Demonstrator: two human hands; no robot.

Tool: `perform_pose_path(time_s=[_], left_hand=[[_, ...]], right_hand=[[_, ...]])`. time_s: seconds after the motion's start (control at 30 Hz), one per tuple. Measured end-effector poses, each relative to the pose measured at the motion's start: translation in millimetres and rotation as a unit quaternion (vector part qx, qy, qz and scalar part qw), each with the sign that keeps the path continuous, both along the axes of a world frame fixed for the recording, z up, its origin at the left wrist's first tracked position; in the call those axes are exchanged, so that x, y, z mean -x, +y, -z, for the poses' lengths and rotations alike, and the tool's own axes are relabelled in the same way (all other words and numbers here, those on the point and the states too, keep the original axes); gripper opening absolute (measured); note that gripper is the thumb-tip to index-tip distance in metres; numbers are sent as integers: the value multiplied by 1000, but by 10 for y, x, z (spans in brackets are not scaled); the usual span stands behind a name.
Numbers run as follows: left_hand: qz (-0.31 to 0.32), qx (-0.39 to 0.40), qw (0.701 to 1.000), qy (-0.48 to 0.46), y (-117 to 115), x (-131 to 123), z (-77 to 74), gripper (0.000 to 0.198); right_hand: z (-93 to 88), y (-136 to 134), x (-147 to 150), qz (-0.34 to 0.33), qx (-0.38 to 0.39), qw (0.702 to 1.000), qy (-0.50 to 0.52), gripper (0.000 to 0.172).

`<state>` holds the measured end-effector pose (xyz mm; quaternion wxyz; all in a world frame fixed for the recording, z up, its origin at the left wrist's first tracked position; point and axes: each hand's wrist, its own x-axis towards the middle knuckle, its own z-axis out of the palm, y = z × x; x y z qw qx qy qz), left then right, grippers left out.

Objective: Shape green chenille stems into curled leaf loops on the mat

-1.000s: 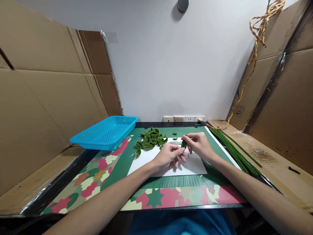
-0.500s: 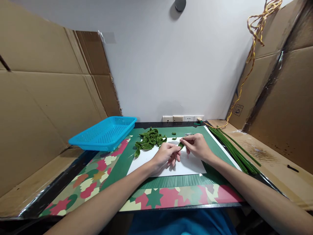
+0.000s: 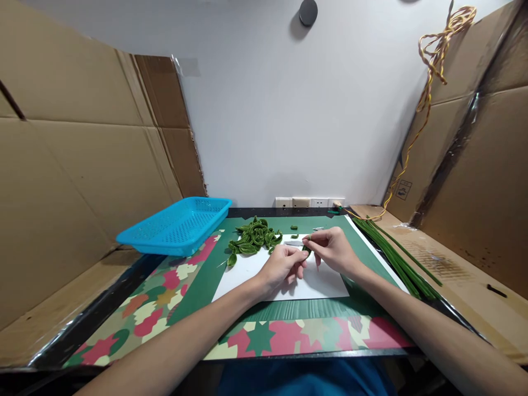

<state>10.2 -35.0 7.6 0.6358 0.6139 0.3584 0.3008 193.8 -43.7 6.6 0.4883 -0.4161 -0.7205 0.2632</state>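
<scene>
My left hand (image 3: 281, 266) and my right hand (image 3: 335, 251) meet over a white sheet of paper (image 3: 243, 278). Between their fingertips is a small bent piece of fuzzy green pipe cleaner (image 3: 306, 250), partly hidden by the fingers. The left thumb and forefinger pinch its lower part, and the right fingertips grip its upper end. Left of the hands lies a pile of leaf-shaped loops (image 3: 256, 235) bent from green pipe cleaner. Just beyond the hands are two short green pieces (image 3: 294, 227) and a flat metal tool (image 3: 292, 243), whose kind I cannot make out.
A blue perforated plastic basket (image 3: 177, 228) stands at the back left. Long green pipe cleaners (image 3: 396, 256) lie bundled at the right edge. Cardboard walls (image 3: 94, 159) flank the table, and a yellow twisted cord (image 3: 412, 140) hangs on the right beside wall sockets (image 3: 301, 203).
The right fingertips have shifted slightly up and left along the pipe cleaner piece, which looks more curved. The left hand stays nearly in place, and the view has tilted slightly.
</scene>
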Motion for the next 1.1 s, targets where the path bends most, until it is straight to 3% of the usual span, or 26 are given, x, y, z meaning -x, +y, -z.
perform_pose_path(time_s=[0.13, 0.27, 0.37, 0.6, 0.67, 0.83, 1.1], left_hand=[[-14, -16, 1000, 8, -22, -7, -29, 39], [5, -46, 999, -13, -40, -8, -57, 36], [-3, -75, 997, -18, -49, -8, -57, 33], [-17, -25, 999, -8, -43, -9, -28, 31], [-14, -25, 999, -21, -45, -12, -41, 30], [16, -22, 996, -79, -48, -23, -60, 33], [32, 42, 997, -60, 24, 16, 52, 36]], right_hand=[[17, -9, 3, 15, -41, 999, 2, 28], [-11, 7, -5, -72, 45, 992, 88, 36], [-30, 3, -7, -110, 78, 986, 92, 38], [7, -37, 9, -24, -57, 998, -31, 29], [6, -27, 11, -34, -21, 999, -7, 31], [-17, -13, 18, -162, 135, 975, 66, 50], [-44, -98, -6, -112, 38, 992, -51, 45]])
